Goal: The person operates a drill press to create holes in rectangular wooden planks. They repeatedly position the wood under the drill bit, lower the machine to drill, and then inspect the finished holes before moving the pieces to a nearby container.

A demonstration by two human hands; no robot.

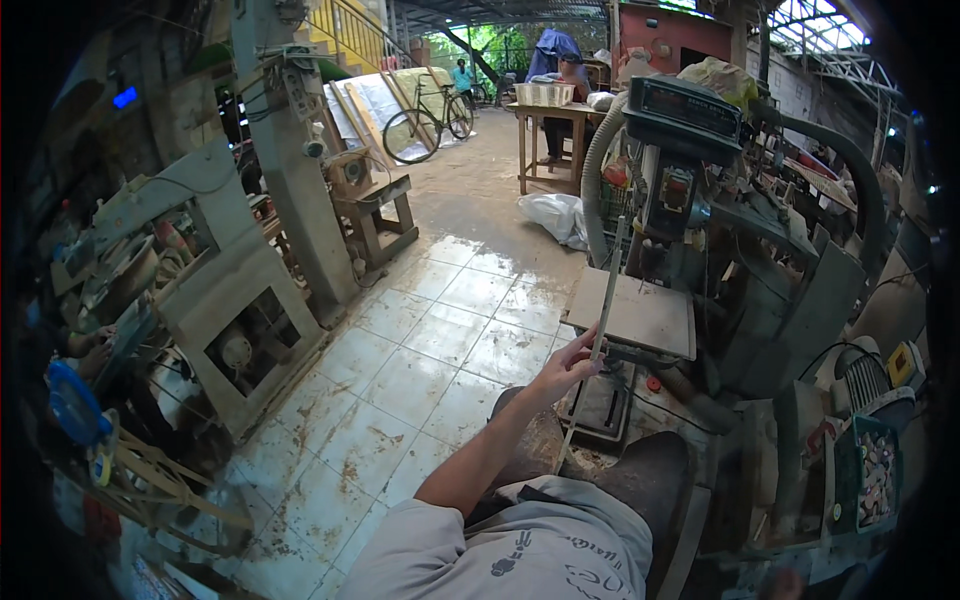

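The left hand (570,368) pinches a thin wooden strip (600,320) standing upright beside the band saw table (640,315), seemingly not yet fed to the blade, while the right hand stays out of sight.

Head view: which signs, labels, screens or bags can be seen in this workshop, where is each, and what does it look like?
Panel: a dark rectangular plate with pale markings, on the machine's head, upper right.
Label: a small red-and-pale patch on the machine column below it.
Bag: white, crumpled, on the floor by the wooden table.
Left hand: holds a thin strip.
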